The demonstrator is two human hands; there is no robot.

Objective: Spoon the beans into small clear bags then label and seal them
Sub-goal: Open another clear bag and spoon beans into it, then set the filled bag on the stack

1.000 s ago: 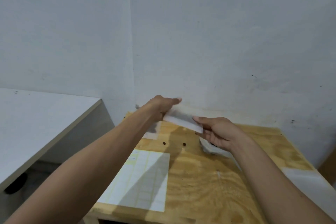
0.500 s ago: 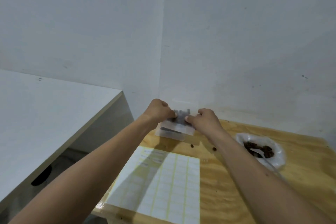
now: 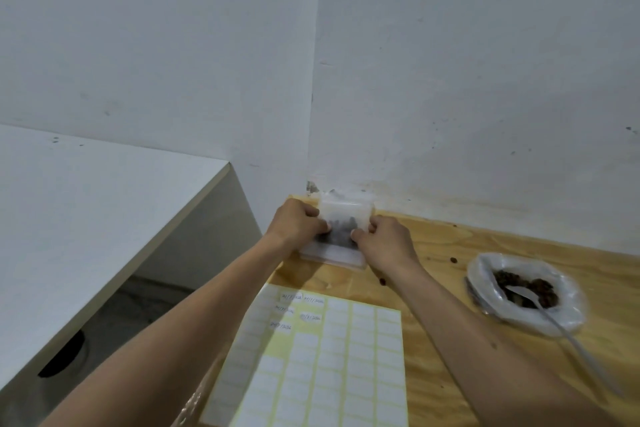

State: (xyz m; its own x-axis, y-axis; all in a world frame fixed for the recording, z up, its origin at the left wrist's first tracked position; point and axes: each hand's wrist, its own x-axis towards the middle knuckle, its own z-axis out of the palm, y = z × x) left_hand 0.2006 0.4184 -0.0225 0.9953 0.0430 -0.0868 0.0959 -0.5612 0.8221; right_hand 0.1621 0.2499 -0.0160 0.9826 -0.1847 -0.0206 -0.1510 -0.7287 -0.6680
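Head view: both hands on a bag at the table's far corner

Both forearms reach forward, converging at the far left corner of the wooden table (image 3: 433, 350), close to the wall. Left hand (image 3: 294, 224) and right hand (image 3: 384, 243) have fingers curled, pinching opposite side edges of a small clear bag (image 3: 343, 218) held upright; dark beans show in its lower part. Under it lies a stack of flat bags (image 3: 332, 255). Label sheet (image 3: 325, 364) lies between the forearms, a few labels handwritten. At right, an open bag of beans (image 3: 526, 291) holds a spoon (image 3: 561, 326). Loose beans lie scattered nearby.
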